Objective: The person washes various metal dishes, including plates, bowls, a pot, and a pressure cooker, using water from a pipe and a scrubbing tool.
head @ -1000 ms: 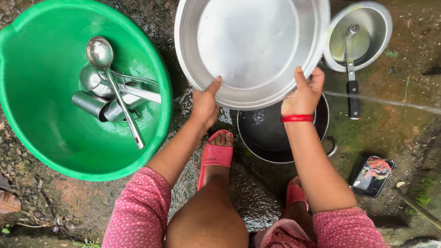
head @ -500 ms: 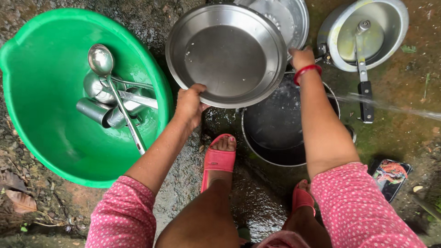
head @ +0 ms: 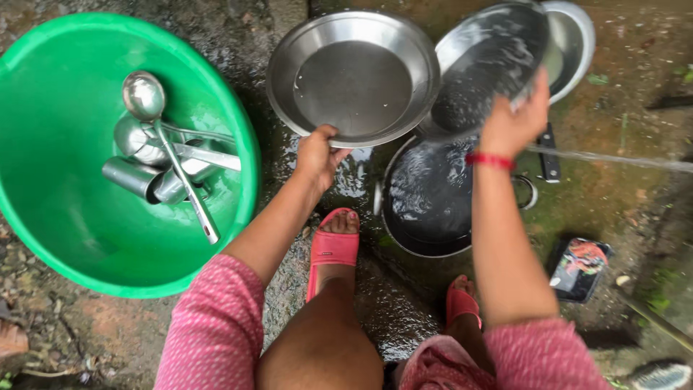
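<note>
Nearest the camera: bent knees, pink patterned sleeves, and two pink slip-on sandals (head: pixel 333 249) planted on wet, dark ground.

Left arm stretched forward from the elbow, left hand (head: pixel 317 155) clamped on the near rim of a wide, shallow, round steel plate (head: pixel 354 76), thumb on top, fingers underneath; plate held nearly level, a thin film of water in its flat centre.

Right arm raised more steeply, a red band (head: pixel 489 159) on the wrist, right hand (head: pixel 514 123) closed on the edge of a second round steel plate (head: pixel 487 68), tilted up on edge with water running off its face. Hands well apart, each gripping its own plate, the two rims nearly touching.

Just below the tilted plate, a dark round pan with loop handles (head: pixel 433 206), on the ground, wet inside.

To the left, a big round green plastic tub (head: pixel 72 231) holding a steel ladle (head: pixel 144 97), steel cups and other utensils.

Farthest off, behind the tilted plate, another round steel dish (head: pixel 574 40), partly hidden.
</note>
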